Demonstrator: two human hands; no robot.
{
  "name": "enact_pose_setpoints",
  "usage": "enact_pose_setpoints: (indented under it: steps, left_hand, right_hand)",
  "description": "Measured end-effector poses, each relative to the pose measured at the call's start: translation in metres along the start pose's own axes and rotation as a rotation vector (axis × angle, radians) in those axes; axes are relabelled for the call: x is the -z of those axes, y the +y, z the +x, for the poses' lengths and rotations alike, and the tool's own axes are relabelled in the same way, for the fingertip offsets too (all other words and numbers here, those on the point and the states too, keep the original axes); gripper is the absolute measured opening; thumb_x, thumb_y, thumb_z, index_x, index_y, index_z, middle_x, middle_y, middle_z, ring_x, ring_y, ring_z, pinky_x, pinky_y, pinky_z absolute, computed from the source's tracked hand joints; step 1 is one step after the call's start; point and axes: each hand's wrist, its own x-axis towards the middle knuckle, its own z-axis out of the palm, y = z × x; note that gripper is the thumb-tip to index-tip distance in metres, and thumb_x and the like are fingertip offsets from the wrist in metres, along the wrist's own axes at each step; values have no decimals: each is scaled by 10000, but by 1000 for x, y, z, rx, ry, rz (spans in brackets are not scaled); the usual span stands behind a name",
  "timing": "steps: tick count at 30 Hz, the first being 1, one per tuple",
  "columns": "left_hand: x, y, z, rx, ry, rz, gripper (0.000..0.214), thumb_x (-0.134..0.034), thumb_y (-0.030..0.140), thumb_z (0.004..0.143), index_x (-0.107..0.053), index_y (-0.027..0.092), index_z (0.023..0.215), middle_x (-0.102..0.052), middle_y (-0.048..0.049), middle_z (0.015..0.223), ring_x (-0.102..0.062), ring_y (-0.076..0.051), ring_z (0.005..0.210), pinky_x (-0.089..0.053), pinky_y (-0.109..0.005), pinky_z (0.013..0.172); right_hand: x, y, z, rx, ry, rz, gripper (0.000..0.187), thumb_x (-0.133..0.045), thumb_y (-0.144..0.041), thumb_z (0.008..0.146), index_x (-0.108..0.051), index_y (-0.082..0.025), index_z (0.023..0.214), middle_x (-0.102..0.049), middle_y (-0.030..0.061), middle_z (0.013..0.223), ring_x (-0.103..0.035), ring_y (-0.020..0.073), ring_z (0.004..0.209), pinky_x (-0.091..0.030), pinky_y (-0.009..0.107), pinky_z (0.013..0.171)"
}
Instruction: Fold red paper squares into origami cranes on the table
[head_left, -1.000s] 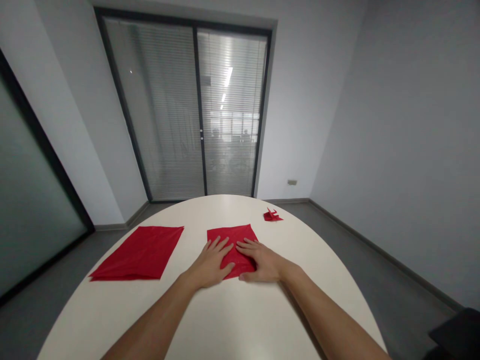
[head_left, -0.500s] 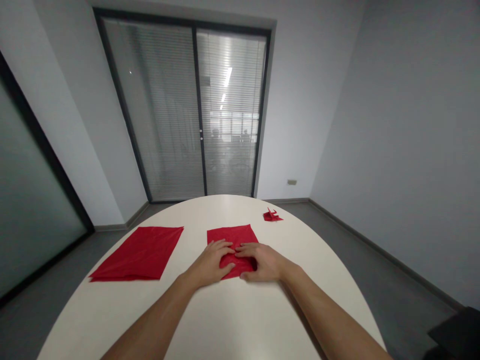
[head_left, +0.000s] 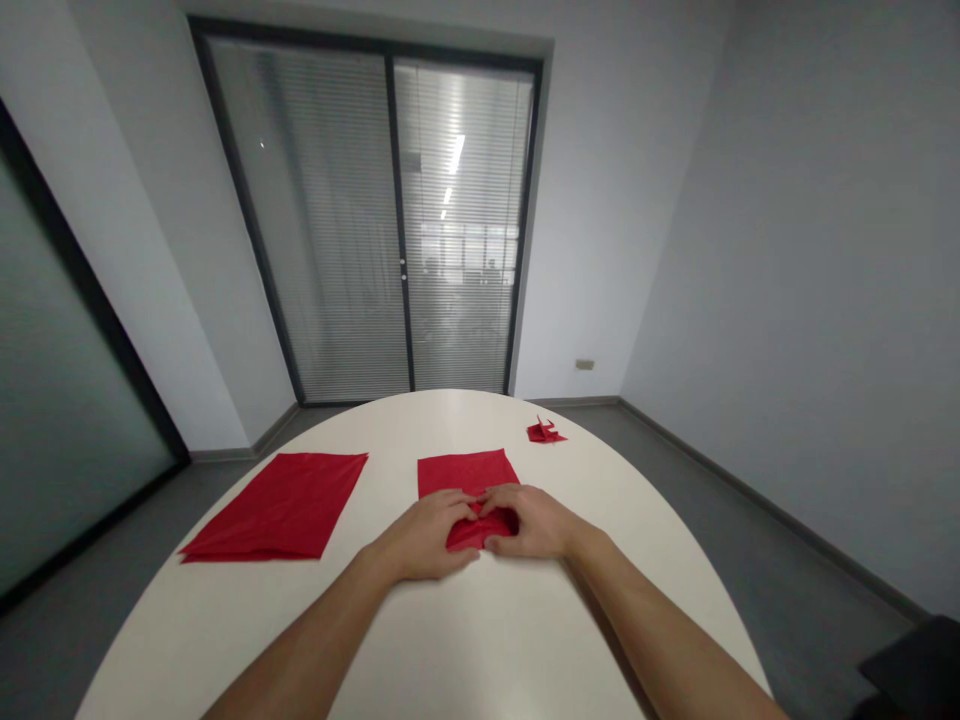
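A square red sheet of paper (head_left: pixel 466 472) lies on the table in front of me, its near part bent up and curled over. My left hand (head_left: pixel 433 533) grips the left side of that curled edge, fingers on top and thumb at the near side. On the right, my right hand (head_left: pixel 529 522) has its fingers over the fold and its thumb by the near edge, with a dark hollow in the paper between them. The fingertips of both hands nearly meet at the middle of the sheet.
A stack of larger red paper sheets (head_left: pixel 281 508) lies at the left on the round white table (head_left: pixel 480 640). A small folded red paper crane (head_left: pixel 544 431) stands near the far right edge. A dark object (head_left: pixel 915 665) is at the lower right.
The near edge of the red paper has been lifted and curled further away from me. My left hand has shifted slightly right and toward me, its thumb now at the near edge.
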Motion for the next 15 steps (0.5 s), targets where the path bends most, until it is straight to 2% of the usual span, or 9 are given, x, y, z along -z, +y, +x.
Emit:
enact_pose_setpoints:
  steps: [4, 10, 15]
  left_hand:
    - [1, 2, 0, -1, -7, 20, 412, -575, 327, 901, -646, 226, 1294, -659, -71, 1346, -547, -277, 1308, -403, -416, 1143]
    - [-1, 1, 1, 48, 11, 23, 391, -550, 308, 913, -653, 212, 1278, -665, -86, 1334, -572, -270, 1280, -437, -398, 1106]
    - [2, 3, 2, 72, 17, -1, 350, -536, 326, 922, -670, 232, 1231, -678, -76, 1306, -610, -268, 1214, -472, -387, 1048]
  right_hand:
    - [0, 0, -1, 13, 4, 36, 386, -719, -377, 799, -736, -231, 1156, -731, 67, 1206, -679, 263, 1076, -494, 362, 979]
    - [1, 4, 0, -45, -35, 21, 628, -799, -485, 718, -697, -227, 1282, -599, 119, 1418, -562, 334, 1291, -413, 441, 1115]
    - [3, 5, -2, -26, -37, 12, 519, -716, -294, 743, -713, -257, 1261, -658, 74, 1351, -622, 302, 1219, -448, 400, 1081]
